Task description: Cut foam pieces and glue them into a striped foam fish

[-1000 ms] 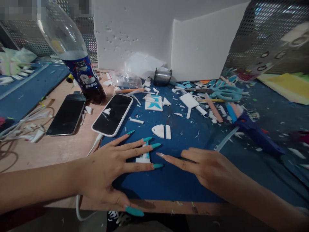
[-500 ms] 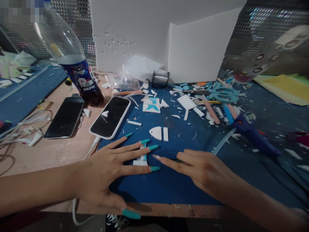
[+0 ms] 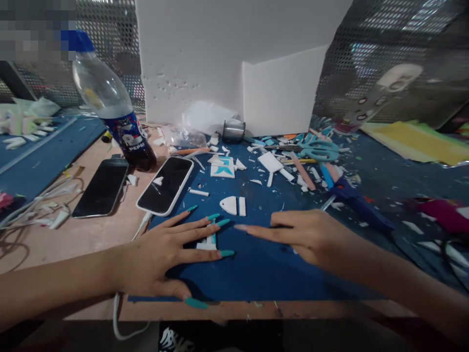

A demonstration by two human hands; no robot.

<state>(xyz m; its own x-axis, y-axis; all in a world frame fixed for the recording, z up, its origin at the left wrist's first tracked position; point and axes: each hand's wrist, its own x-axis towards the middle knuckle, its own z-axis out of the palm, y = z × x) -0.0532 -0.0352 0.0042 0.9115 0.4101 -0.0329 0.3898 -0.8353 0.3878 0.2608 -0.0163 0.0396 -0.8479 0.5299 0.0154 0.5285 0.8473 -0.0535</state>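
My left hand [image 3: 161, 256] lies spread over a small white-and-blue foam piece [image 3: 207, 246], its fingers covering much of that piece. In the middle of the blue mat [image 3: 256, 278], my right hand [image 3: 311, 234] has its index finger stretched toward the left hand. Its other fingers are curled in, and what they hold, if anything, is hidden. Just beyond the hands lie a white rounded foam piece [image 3: 229, 205] with a small hole and a short white strip [image 3: 242, 206]. Farther back is a white square with blue shapes [image 3: 222, 167].
A Pepsi bottle [image 3: 128, 139], a black phone [image 3: 100, 188] and a white-cased phone [image 3: 166, 186] stand or lie left. Scissors [image 3: 317, 150], a blue glue gun [image 3: 362, 208] and foam scraps lie right. White foam boards [image 3: 278, 93] rise behind a dark spool [image 3: 233, 132].
The camera view has shifted a little. My right hand has moved slightly, its index finger still extended and its other fingers curled. My left hand stays spread over the foam piece.
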